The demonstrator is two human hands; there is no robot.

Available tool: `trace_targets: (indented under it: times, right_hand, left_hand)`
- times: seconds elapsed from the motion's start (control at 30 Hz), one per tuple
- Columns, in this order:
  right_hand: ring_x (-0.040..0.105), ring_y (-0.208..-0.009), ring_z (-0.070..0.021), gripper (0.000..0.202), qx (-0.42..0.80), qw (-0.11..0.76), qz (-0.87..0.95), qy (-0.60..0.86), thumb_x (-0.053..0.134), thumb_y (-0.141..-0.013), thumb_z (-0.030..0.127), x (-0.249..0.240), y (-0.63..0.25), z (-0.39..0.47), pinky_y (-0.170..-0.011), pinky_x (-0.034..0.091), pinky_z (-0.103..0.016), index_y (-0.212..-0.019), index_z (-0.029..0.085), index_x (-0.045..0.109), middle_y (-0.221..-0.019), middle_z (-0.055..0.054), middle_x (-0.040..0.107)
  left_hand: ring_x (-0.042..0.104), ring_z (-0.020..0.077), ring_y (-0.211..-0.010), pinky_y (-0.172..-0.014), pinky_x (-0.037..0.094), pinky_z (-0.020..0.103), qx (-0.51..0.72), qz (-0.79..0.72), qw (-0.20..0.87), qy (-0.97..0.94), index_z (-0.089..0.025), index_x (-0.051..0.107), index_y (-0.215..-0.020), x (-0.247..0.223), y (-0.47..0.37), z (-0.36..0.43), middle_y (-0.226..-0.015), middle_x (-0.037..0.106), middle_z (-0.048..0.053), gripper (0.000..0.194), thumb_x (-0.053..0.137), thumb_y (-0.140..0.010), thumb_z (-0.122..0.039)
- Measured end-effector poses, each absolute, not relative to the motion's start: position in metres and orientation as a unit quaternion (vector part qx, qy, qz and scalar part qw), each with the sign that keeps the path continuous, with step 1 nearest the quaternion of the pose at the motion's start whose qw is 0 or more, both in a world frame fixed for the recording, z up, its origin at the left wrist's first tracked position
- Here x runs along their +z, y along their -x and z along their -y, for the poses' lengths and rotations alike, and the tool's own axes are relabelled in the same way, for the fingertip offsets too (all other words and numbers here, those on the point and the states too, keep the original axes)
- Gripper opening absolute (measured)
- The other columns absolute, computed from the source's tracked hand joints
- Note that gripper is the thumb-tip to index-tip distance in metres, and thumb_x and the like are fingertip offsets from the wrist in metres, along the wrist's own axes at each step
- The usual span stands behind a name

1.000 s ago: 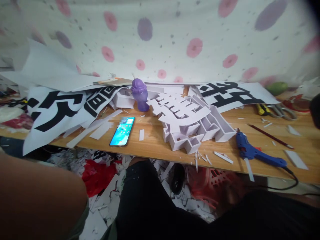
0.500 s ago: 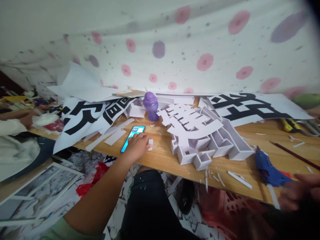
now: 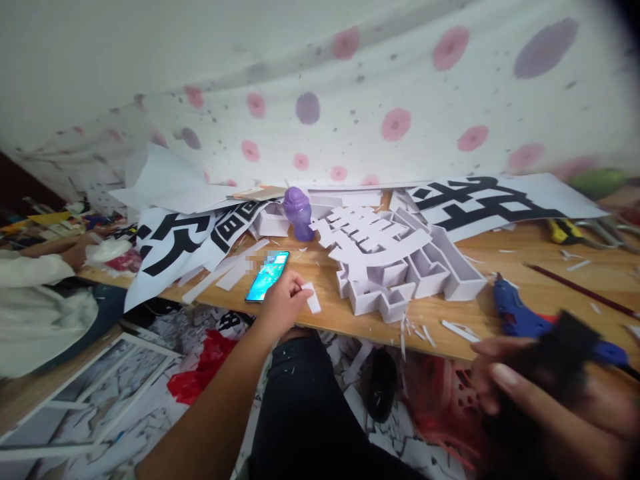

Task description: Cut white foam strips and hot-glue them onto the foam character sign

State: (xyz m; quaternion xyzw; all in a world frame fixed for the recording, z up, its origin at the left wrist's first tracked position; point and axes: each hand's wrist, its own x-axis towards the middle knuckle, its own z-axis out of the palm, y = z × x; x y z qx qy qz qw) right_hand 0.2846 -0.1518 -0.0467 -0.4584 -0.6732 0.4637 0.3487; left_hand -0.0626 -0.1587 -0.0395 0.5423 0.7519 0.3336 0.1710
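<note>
My left hand (image 3: 286, 303) is closed near the table's front edge. Thumb and fingers pinch a small white strip (image 3: 313, 299), which looks like foam board. Just left of that hand lies a phone (image 3: 266, 279) with its screen lit. My right hand (image 3: 555, 413), blurred at the lower right, is curled around a black object (image 3: 565, 353) whose kind I cannot make out. Behind it a blue glue gun (image 3: 517, 310) rests on the table. Between the hands stands a white hollow letter form (image 3: 383, 257), with walls joined to a cut-out face.
A purple cup (image 3: 299, 217) stands behind the phone. Printed sheets with large black characters lie left (image 3: 175, 243) and right (image 3: 480, 203). Yellow-handled pliers (image 3: 565, 232), a dark red rod (image 3: 580, 288) and white scraps are on the right. Another person's sleeve (image 3: 35, 307) is at far left.
My left hand has come off the phone and now pinches the small white strip. My right hand has moved in from the right edge with the black object. The view has shifted slightly.
</note>
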Motion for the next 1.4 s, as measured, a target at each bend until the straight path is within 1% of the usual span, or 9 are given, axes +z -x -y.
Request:
trace_targets:
  times: [0.1, 0.17, 0.27, 0.4, 0.53, 0.67, 0.9, 1.2, 1.4]
  right_hand:
    - [0.059, -0.06, -0.0186, 0.027, 0.489, 0.287, 0.717, 0.405, 0.049, -0.086, 0.049, -0.04, -0.266, 0.16, -0.054, 0.051, -0.028, -0.096, 0.025, 0.056, -0.069, -0.004, 0.059]
    - [0.06, -0.074, -0.018, 0.025, 0.455, 0.281, 0.758, 0.373, 0.046, -0.089, 0.044, -0.037, -0.257, 0.162, -0.068, 0.05, -0.027, -0.094, 0.022, 0.057, -0.081, -0.004, 0.061]
    - [0.058, -0.081, -0.0167, 0.025, 0.388, 0.274, 0.812, 0.338, 0.047, -0.09, 0.041, -0.036, -0.254, 0.167, -0.072, 0.045, -0.027, -0.101, 0.021, 0.054, -0.088, -0.003, 0.06]
    - [0.055, -0.089, -0.0194, 0.037, 0.292, 0.287, 0.864, 0.293, 0.046, -0.089, 0.048, -0.039, -0.263, 0.176, -0.076, 0.041, -0.03, -0.114, 0.02, 0.049, -0.1, -0.005, 0.058]
    - [0.053, -0.081, -0.0205, 0.039, 0.207, 0.292, 0.891, 0.281, 0.04, -0.092, 0.051, -0.042, -0.271, 0.184, -0.07, 0.039, -0.031, -0.108, 0.017, 0.051, -0.091, -0.006, 0.057]
    - [0.052, -0.074, -0.0205, 0.047, 0.169, 0.3, 0.896, 0.28, 0.033, -0.092, 0.056, -0.044, -0.273, 0.187, -0.066, 0.037, -0.03, -0.098, 0.014, 0.054, -0.082, -0.006, 0.056]
    - [0.049, -0.07, -0.0184, 0.048, 0.166, 0.316, 0.891, 0.28, 0.034, -0.091, 0.059, -0.046, -0.275, 0.186, -0.063, 0.032, -0.028, -0.094, 0.015, 0.054, -0.079, -0.005, 0.055]
    - [0.048, -0.068, -0.017, 0.05, 0.159, 0.331, 0.884, 0.288, 0.033, -0.091, 0.06, -0.051, -0.273, 0.186, -0.062, 0.031, -0.027, -0.092, 0.014, 0.054, -0.078, -0.005, 0.055]
    - [0.051, -0.071, -0.0172, 0.049, 0.214, 0.301, 0.867, 0.333, 0.036, -0.09, 0.06, -0.066, -0.271, 0.18, -0.064, 0.033, -0.027, -0.09, 0.014, 0.054, -0.078, -0.004, 0.056]
  left_hand:
    - [0.054, 0.0117, -0.061, -0.056, 0.043, 0.022, 0.384, -0.688, 0.263, -0.556, -0.021, 0.047, -0.092, -0.034, 0.008, 0.181, -0.07, 0.055, -0.002, 0.016, 0.045, -0.084, -0.035]
    - [0.05, 0.0095, -0.059, -0.054, 0.041, 0.02, 0.475, -0.608, 0.372, -0.515, -0.02, 0.051, -0.092, -0.031, -0.027, 0.193, -0.07, 0.053, -0.002, 0.018, 0.051, -0.083, -0.035]
    - [0.05, 0.0084, -0.062, -0.056, 0.04, 0.019, 0.584, -0.49, 0.52, -0.384, -0.019, 0.058, -0.095, -0.027, -0.067, 0.203, -0.075, 0.053, -0.001, 0.023, 0.063, -0.077, -0.031]
    - [0.054, 0.0092, -0.069, -0.064, 0.044, 0.02, 0.635, -0.422, 0.601, -0.241, -0.015, 0.061, -0.096, -0.025, -0.094, 0.21, -0.079, 0.057, 0.002, 0.026, 0.069, -0.072, -0.023]
    - [0.05, 0.006, -0.06, -0.058, 0.042, 0.017, 0.637, -0.408, 0.624, -0.197, -0.013, 0.062, -0.088, -0.027, -0.103, 0.215, -0.074, 0.057, 0.0, 0.02, 0.07, -0.071, -0.02]
    - [0.05, 0.0059, -0.06, -0.057, 0.041, 0.016, 0.629, -0.399, 0.641, -0.183, -0.013, 0.062, -0.087, -0.027, -0.108, 0.22, -0.073, 0.057, 0.0, 0.02, 0.071, -0.07, -0.018]
    - [0.053, 0.0069, -0.063, -0.061, 0.045, 0.017, 0.606, -0.369, 0.678, -0.191, -0.013, 0.062, -0.083, -0.028, -0.109, 0.226, -0.069, 0.056, -0.001, 0.014, 0.07, -0.072, -0.017]
    - [0.053, 0.0069, -0.059, -0.057, 0.044, 0.021, 0.586, -0.38, 0.692, -0.185, -0.016, 0.063, -0.08, -0.027, -0.108, 0.237, -0.074, 0.058, -0.001, 0.01, 0.069, -0.072, -0.016]
    - [0.049, 0.0059, -0.049, -0.048, 0.038, 0.018, 0.557, -0.416, 0.691, -0.196, -0.014, 0.06, -0.077, -0.034, -0.096, 0.255, -0.061, 0.055, -0.002, 0.014, 0.07, -0.071, -0.021]
